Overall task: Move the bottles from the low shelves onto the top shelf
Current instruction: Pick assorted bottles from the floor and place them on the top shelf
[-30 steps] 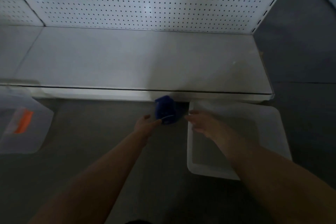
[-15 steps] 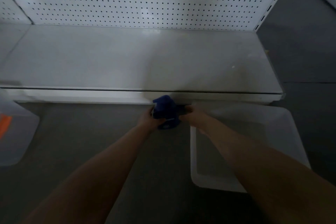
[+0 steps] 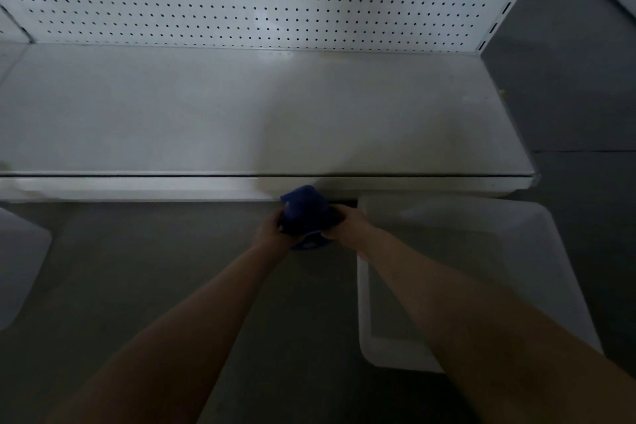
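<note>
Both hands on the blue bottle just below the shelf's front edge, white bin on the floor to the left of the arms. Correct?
Not quite. Both the left hand and right hand do hold the blue bottle just below the shelf front edge, but the head view shows the white bin on the floor under the right arm, not left.

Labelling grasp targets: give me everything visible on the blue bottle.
The blue bottle is dark blue, seemingly plastic, with a paler patch low on its near side. Its shape is dim and blurred; no cap can be made out. It sits just below the white shelf's front edge, held between the left hand and right hand.
</note>
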Motion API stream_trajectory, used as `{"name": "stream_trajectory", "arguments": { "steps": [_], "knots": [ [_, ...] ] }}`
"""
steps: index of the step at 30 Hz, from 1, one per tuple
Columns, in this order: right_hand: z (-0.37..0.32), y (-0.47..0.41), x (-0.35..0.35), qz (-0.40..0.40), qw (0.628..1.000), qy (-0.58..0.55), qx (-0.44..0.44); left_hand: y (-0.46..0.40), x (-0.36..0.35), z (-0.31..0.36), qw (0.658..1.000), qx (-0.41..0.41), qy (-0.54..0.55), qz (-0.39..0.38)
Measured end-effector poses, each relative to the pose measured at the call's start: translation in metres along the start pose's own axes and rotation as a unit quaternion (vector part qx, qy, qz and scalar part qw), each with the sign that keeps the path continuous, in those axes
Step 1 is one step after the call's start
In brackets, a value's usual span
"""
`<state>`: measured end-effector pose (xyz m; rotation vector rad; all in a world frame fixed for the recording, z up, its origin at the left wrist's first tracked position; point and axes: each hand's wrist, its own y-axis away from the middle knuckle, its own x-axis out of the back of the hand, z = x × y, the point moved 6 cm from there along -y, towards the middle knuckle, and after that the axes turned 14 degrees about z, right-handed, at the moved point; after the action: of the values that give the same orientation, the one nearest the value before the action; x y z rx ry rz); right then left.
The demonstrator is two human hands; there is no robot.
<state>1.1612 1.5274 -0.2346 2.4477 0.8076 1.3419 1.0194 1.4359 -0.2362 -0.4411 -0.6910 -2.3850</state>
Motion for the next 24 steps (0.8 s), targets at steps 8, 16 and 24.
{"name": "stream_trajectory", "arguments": {
  "steps": [8, 16, 24],
  "knots": [
    [0.009, 0.016, 0.001, 0.042, 0.974, -0.219, -0.028, 0.002, -0.004, 0.001, 0.999, 0.018, -0.024, 0.024],
    [0.005, 0.023, 0.014, 0.031, 0.962, -0.270, -0.030, 0.012, 0.003, 0.021, 0.995, -0.003, -0.094, 0.016],
    [-0.033, 0.061, 0.070, 0.040, 0.967, -0.249, -0.034, 0.050, 0.041, 0.091, 0.999, 0.020, -0.040, -0.003]
  ]
}}
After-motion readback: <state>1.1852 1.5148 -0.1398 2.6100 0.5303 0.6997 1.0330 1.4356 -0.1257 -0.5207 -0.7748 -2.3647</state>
